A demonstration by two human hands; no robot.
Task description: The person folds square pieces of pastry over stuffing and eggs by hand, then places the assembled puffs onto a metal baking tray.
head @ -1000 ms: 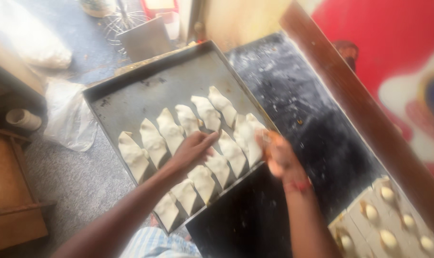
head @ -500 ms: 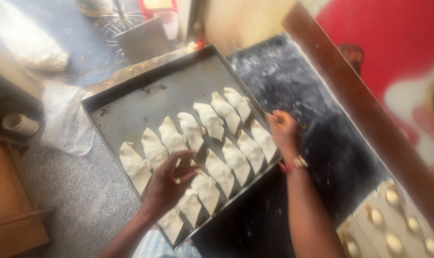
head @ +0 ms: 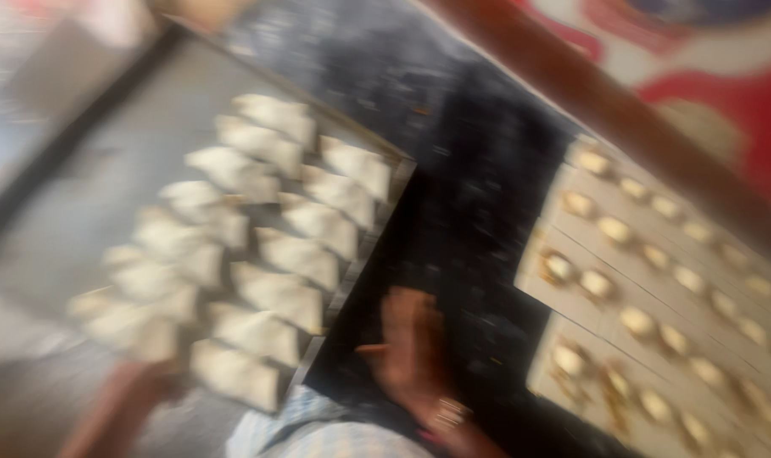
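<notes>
Pastries [head: 284, 246]: pale cream-white, left of the right hand's fingers [head: 402, 326].
Tray [head: 89, 203]: dull grey with a dark rim.
Tabletop [head: 470, 212]: black, speckled with white flour, under the fingers.
Dough squares [head: 657, 280]: beige, each with a golden-yellow dab, right of the fingers.
Wall [head: 742, 93]: red and white patches.

My single head camera: looks steeply down, close, badly blurred, over tray [head: 80, 212] at left and dark desk [head: 470, 220].
</notes>
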